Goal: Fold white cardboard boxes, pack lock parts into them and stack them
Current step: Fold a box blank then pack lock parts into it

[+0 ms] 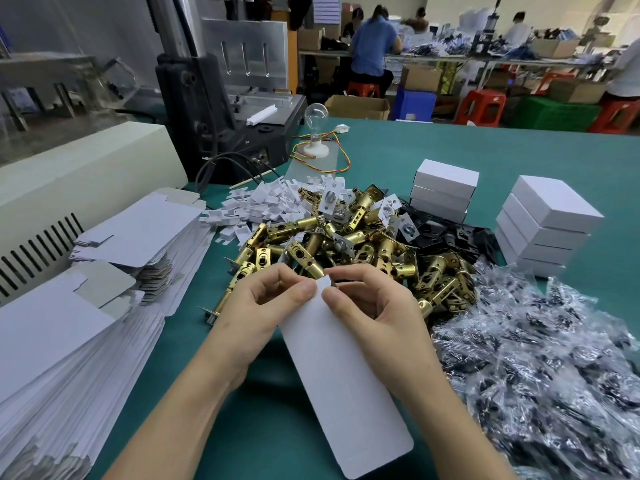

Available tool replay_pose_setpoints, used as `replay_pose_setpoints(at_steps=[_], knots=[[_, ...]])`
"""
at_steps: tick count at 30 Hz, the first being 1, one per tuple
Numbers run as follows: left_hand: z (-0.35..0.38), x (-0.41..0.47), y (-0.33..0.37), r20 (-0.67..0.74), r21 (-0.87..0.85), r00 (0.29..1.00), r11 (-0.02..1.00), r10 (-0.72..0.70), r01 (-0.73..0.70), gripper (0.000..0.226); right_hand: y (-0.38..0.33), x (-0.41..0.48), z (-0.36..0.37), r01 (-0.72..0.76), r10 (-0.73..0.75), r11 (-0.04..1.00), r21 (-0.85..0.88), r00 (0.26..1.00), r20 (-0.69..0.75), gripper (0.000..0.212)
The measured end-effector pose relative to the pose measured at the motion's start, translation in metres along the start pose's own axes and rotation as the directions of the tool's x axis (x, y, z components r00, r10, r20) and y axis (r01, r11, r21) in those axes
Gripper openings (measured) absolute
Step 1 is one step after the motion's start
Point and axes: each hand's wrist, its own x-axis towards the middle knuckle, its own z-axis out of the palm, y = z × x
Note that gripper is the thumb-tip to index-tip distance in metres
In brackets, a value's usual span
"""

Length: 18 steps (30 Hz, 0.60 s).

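The left hand (263,306) and right hand (370,299) pinch the top of a flat white box blank (346,393) at lower centre, over the teal desk (398,150). Brass latches (346,244) heap mid-frame; folded boxes (543,226) stand right, workers (372,43) sit upper right.

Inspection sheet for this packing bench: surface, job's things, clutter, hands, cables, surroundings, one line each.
Surface: green table, largely covered.
Job's things: flat box in hands; flat box stacks left; brass latches, black plates, white plastic pieces, bagged parts heaped; folded boxes stacked right.
Clutter: bulb on stand; wooden stick.
Hands: left hand and right hand pinch its top flap.
Cables: black cables by the machine; coloured wires from the bulb.
Surroundings: people seated at far benches.
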Motion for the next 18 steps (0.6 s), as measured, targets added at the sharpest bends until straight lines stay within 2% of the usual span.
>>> replay_pose_setpoints(at_steps=[13,18], knots=[[0.0010,-0.0010,0.0022,0.019,0.004,1.000,1.000,0.003,-0.003,0.018,0.0024,0.0005,0.0020,0.031,-0.031,0.999,-0.007,1.000,-0.001,0.013],[0.0001,-0.0018,0.0023,0.043,0.023,0.998,0.999,0.036,-0.037,0.029,0.0011,0.0004,0.0006,0.054,-0.054,0.998,-0.016,0.999,0.008,0.011]])
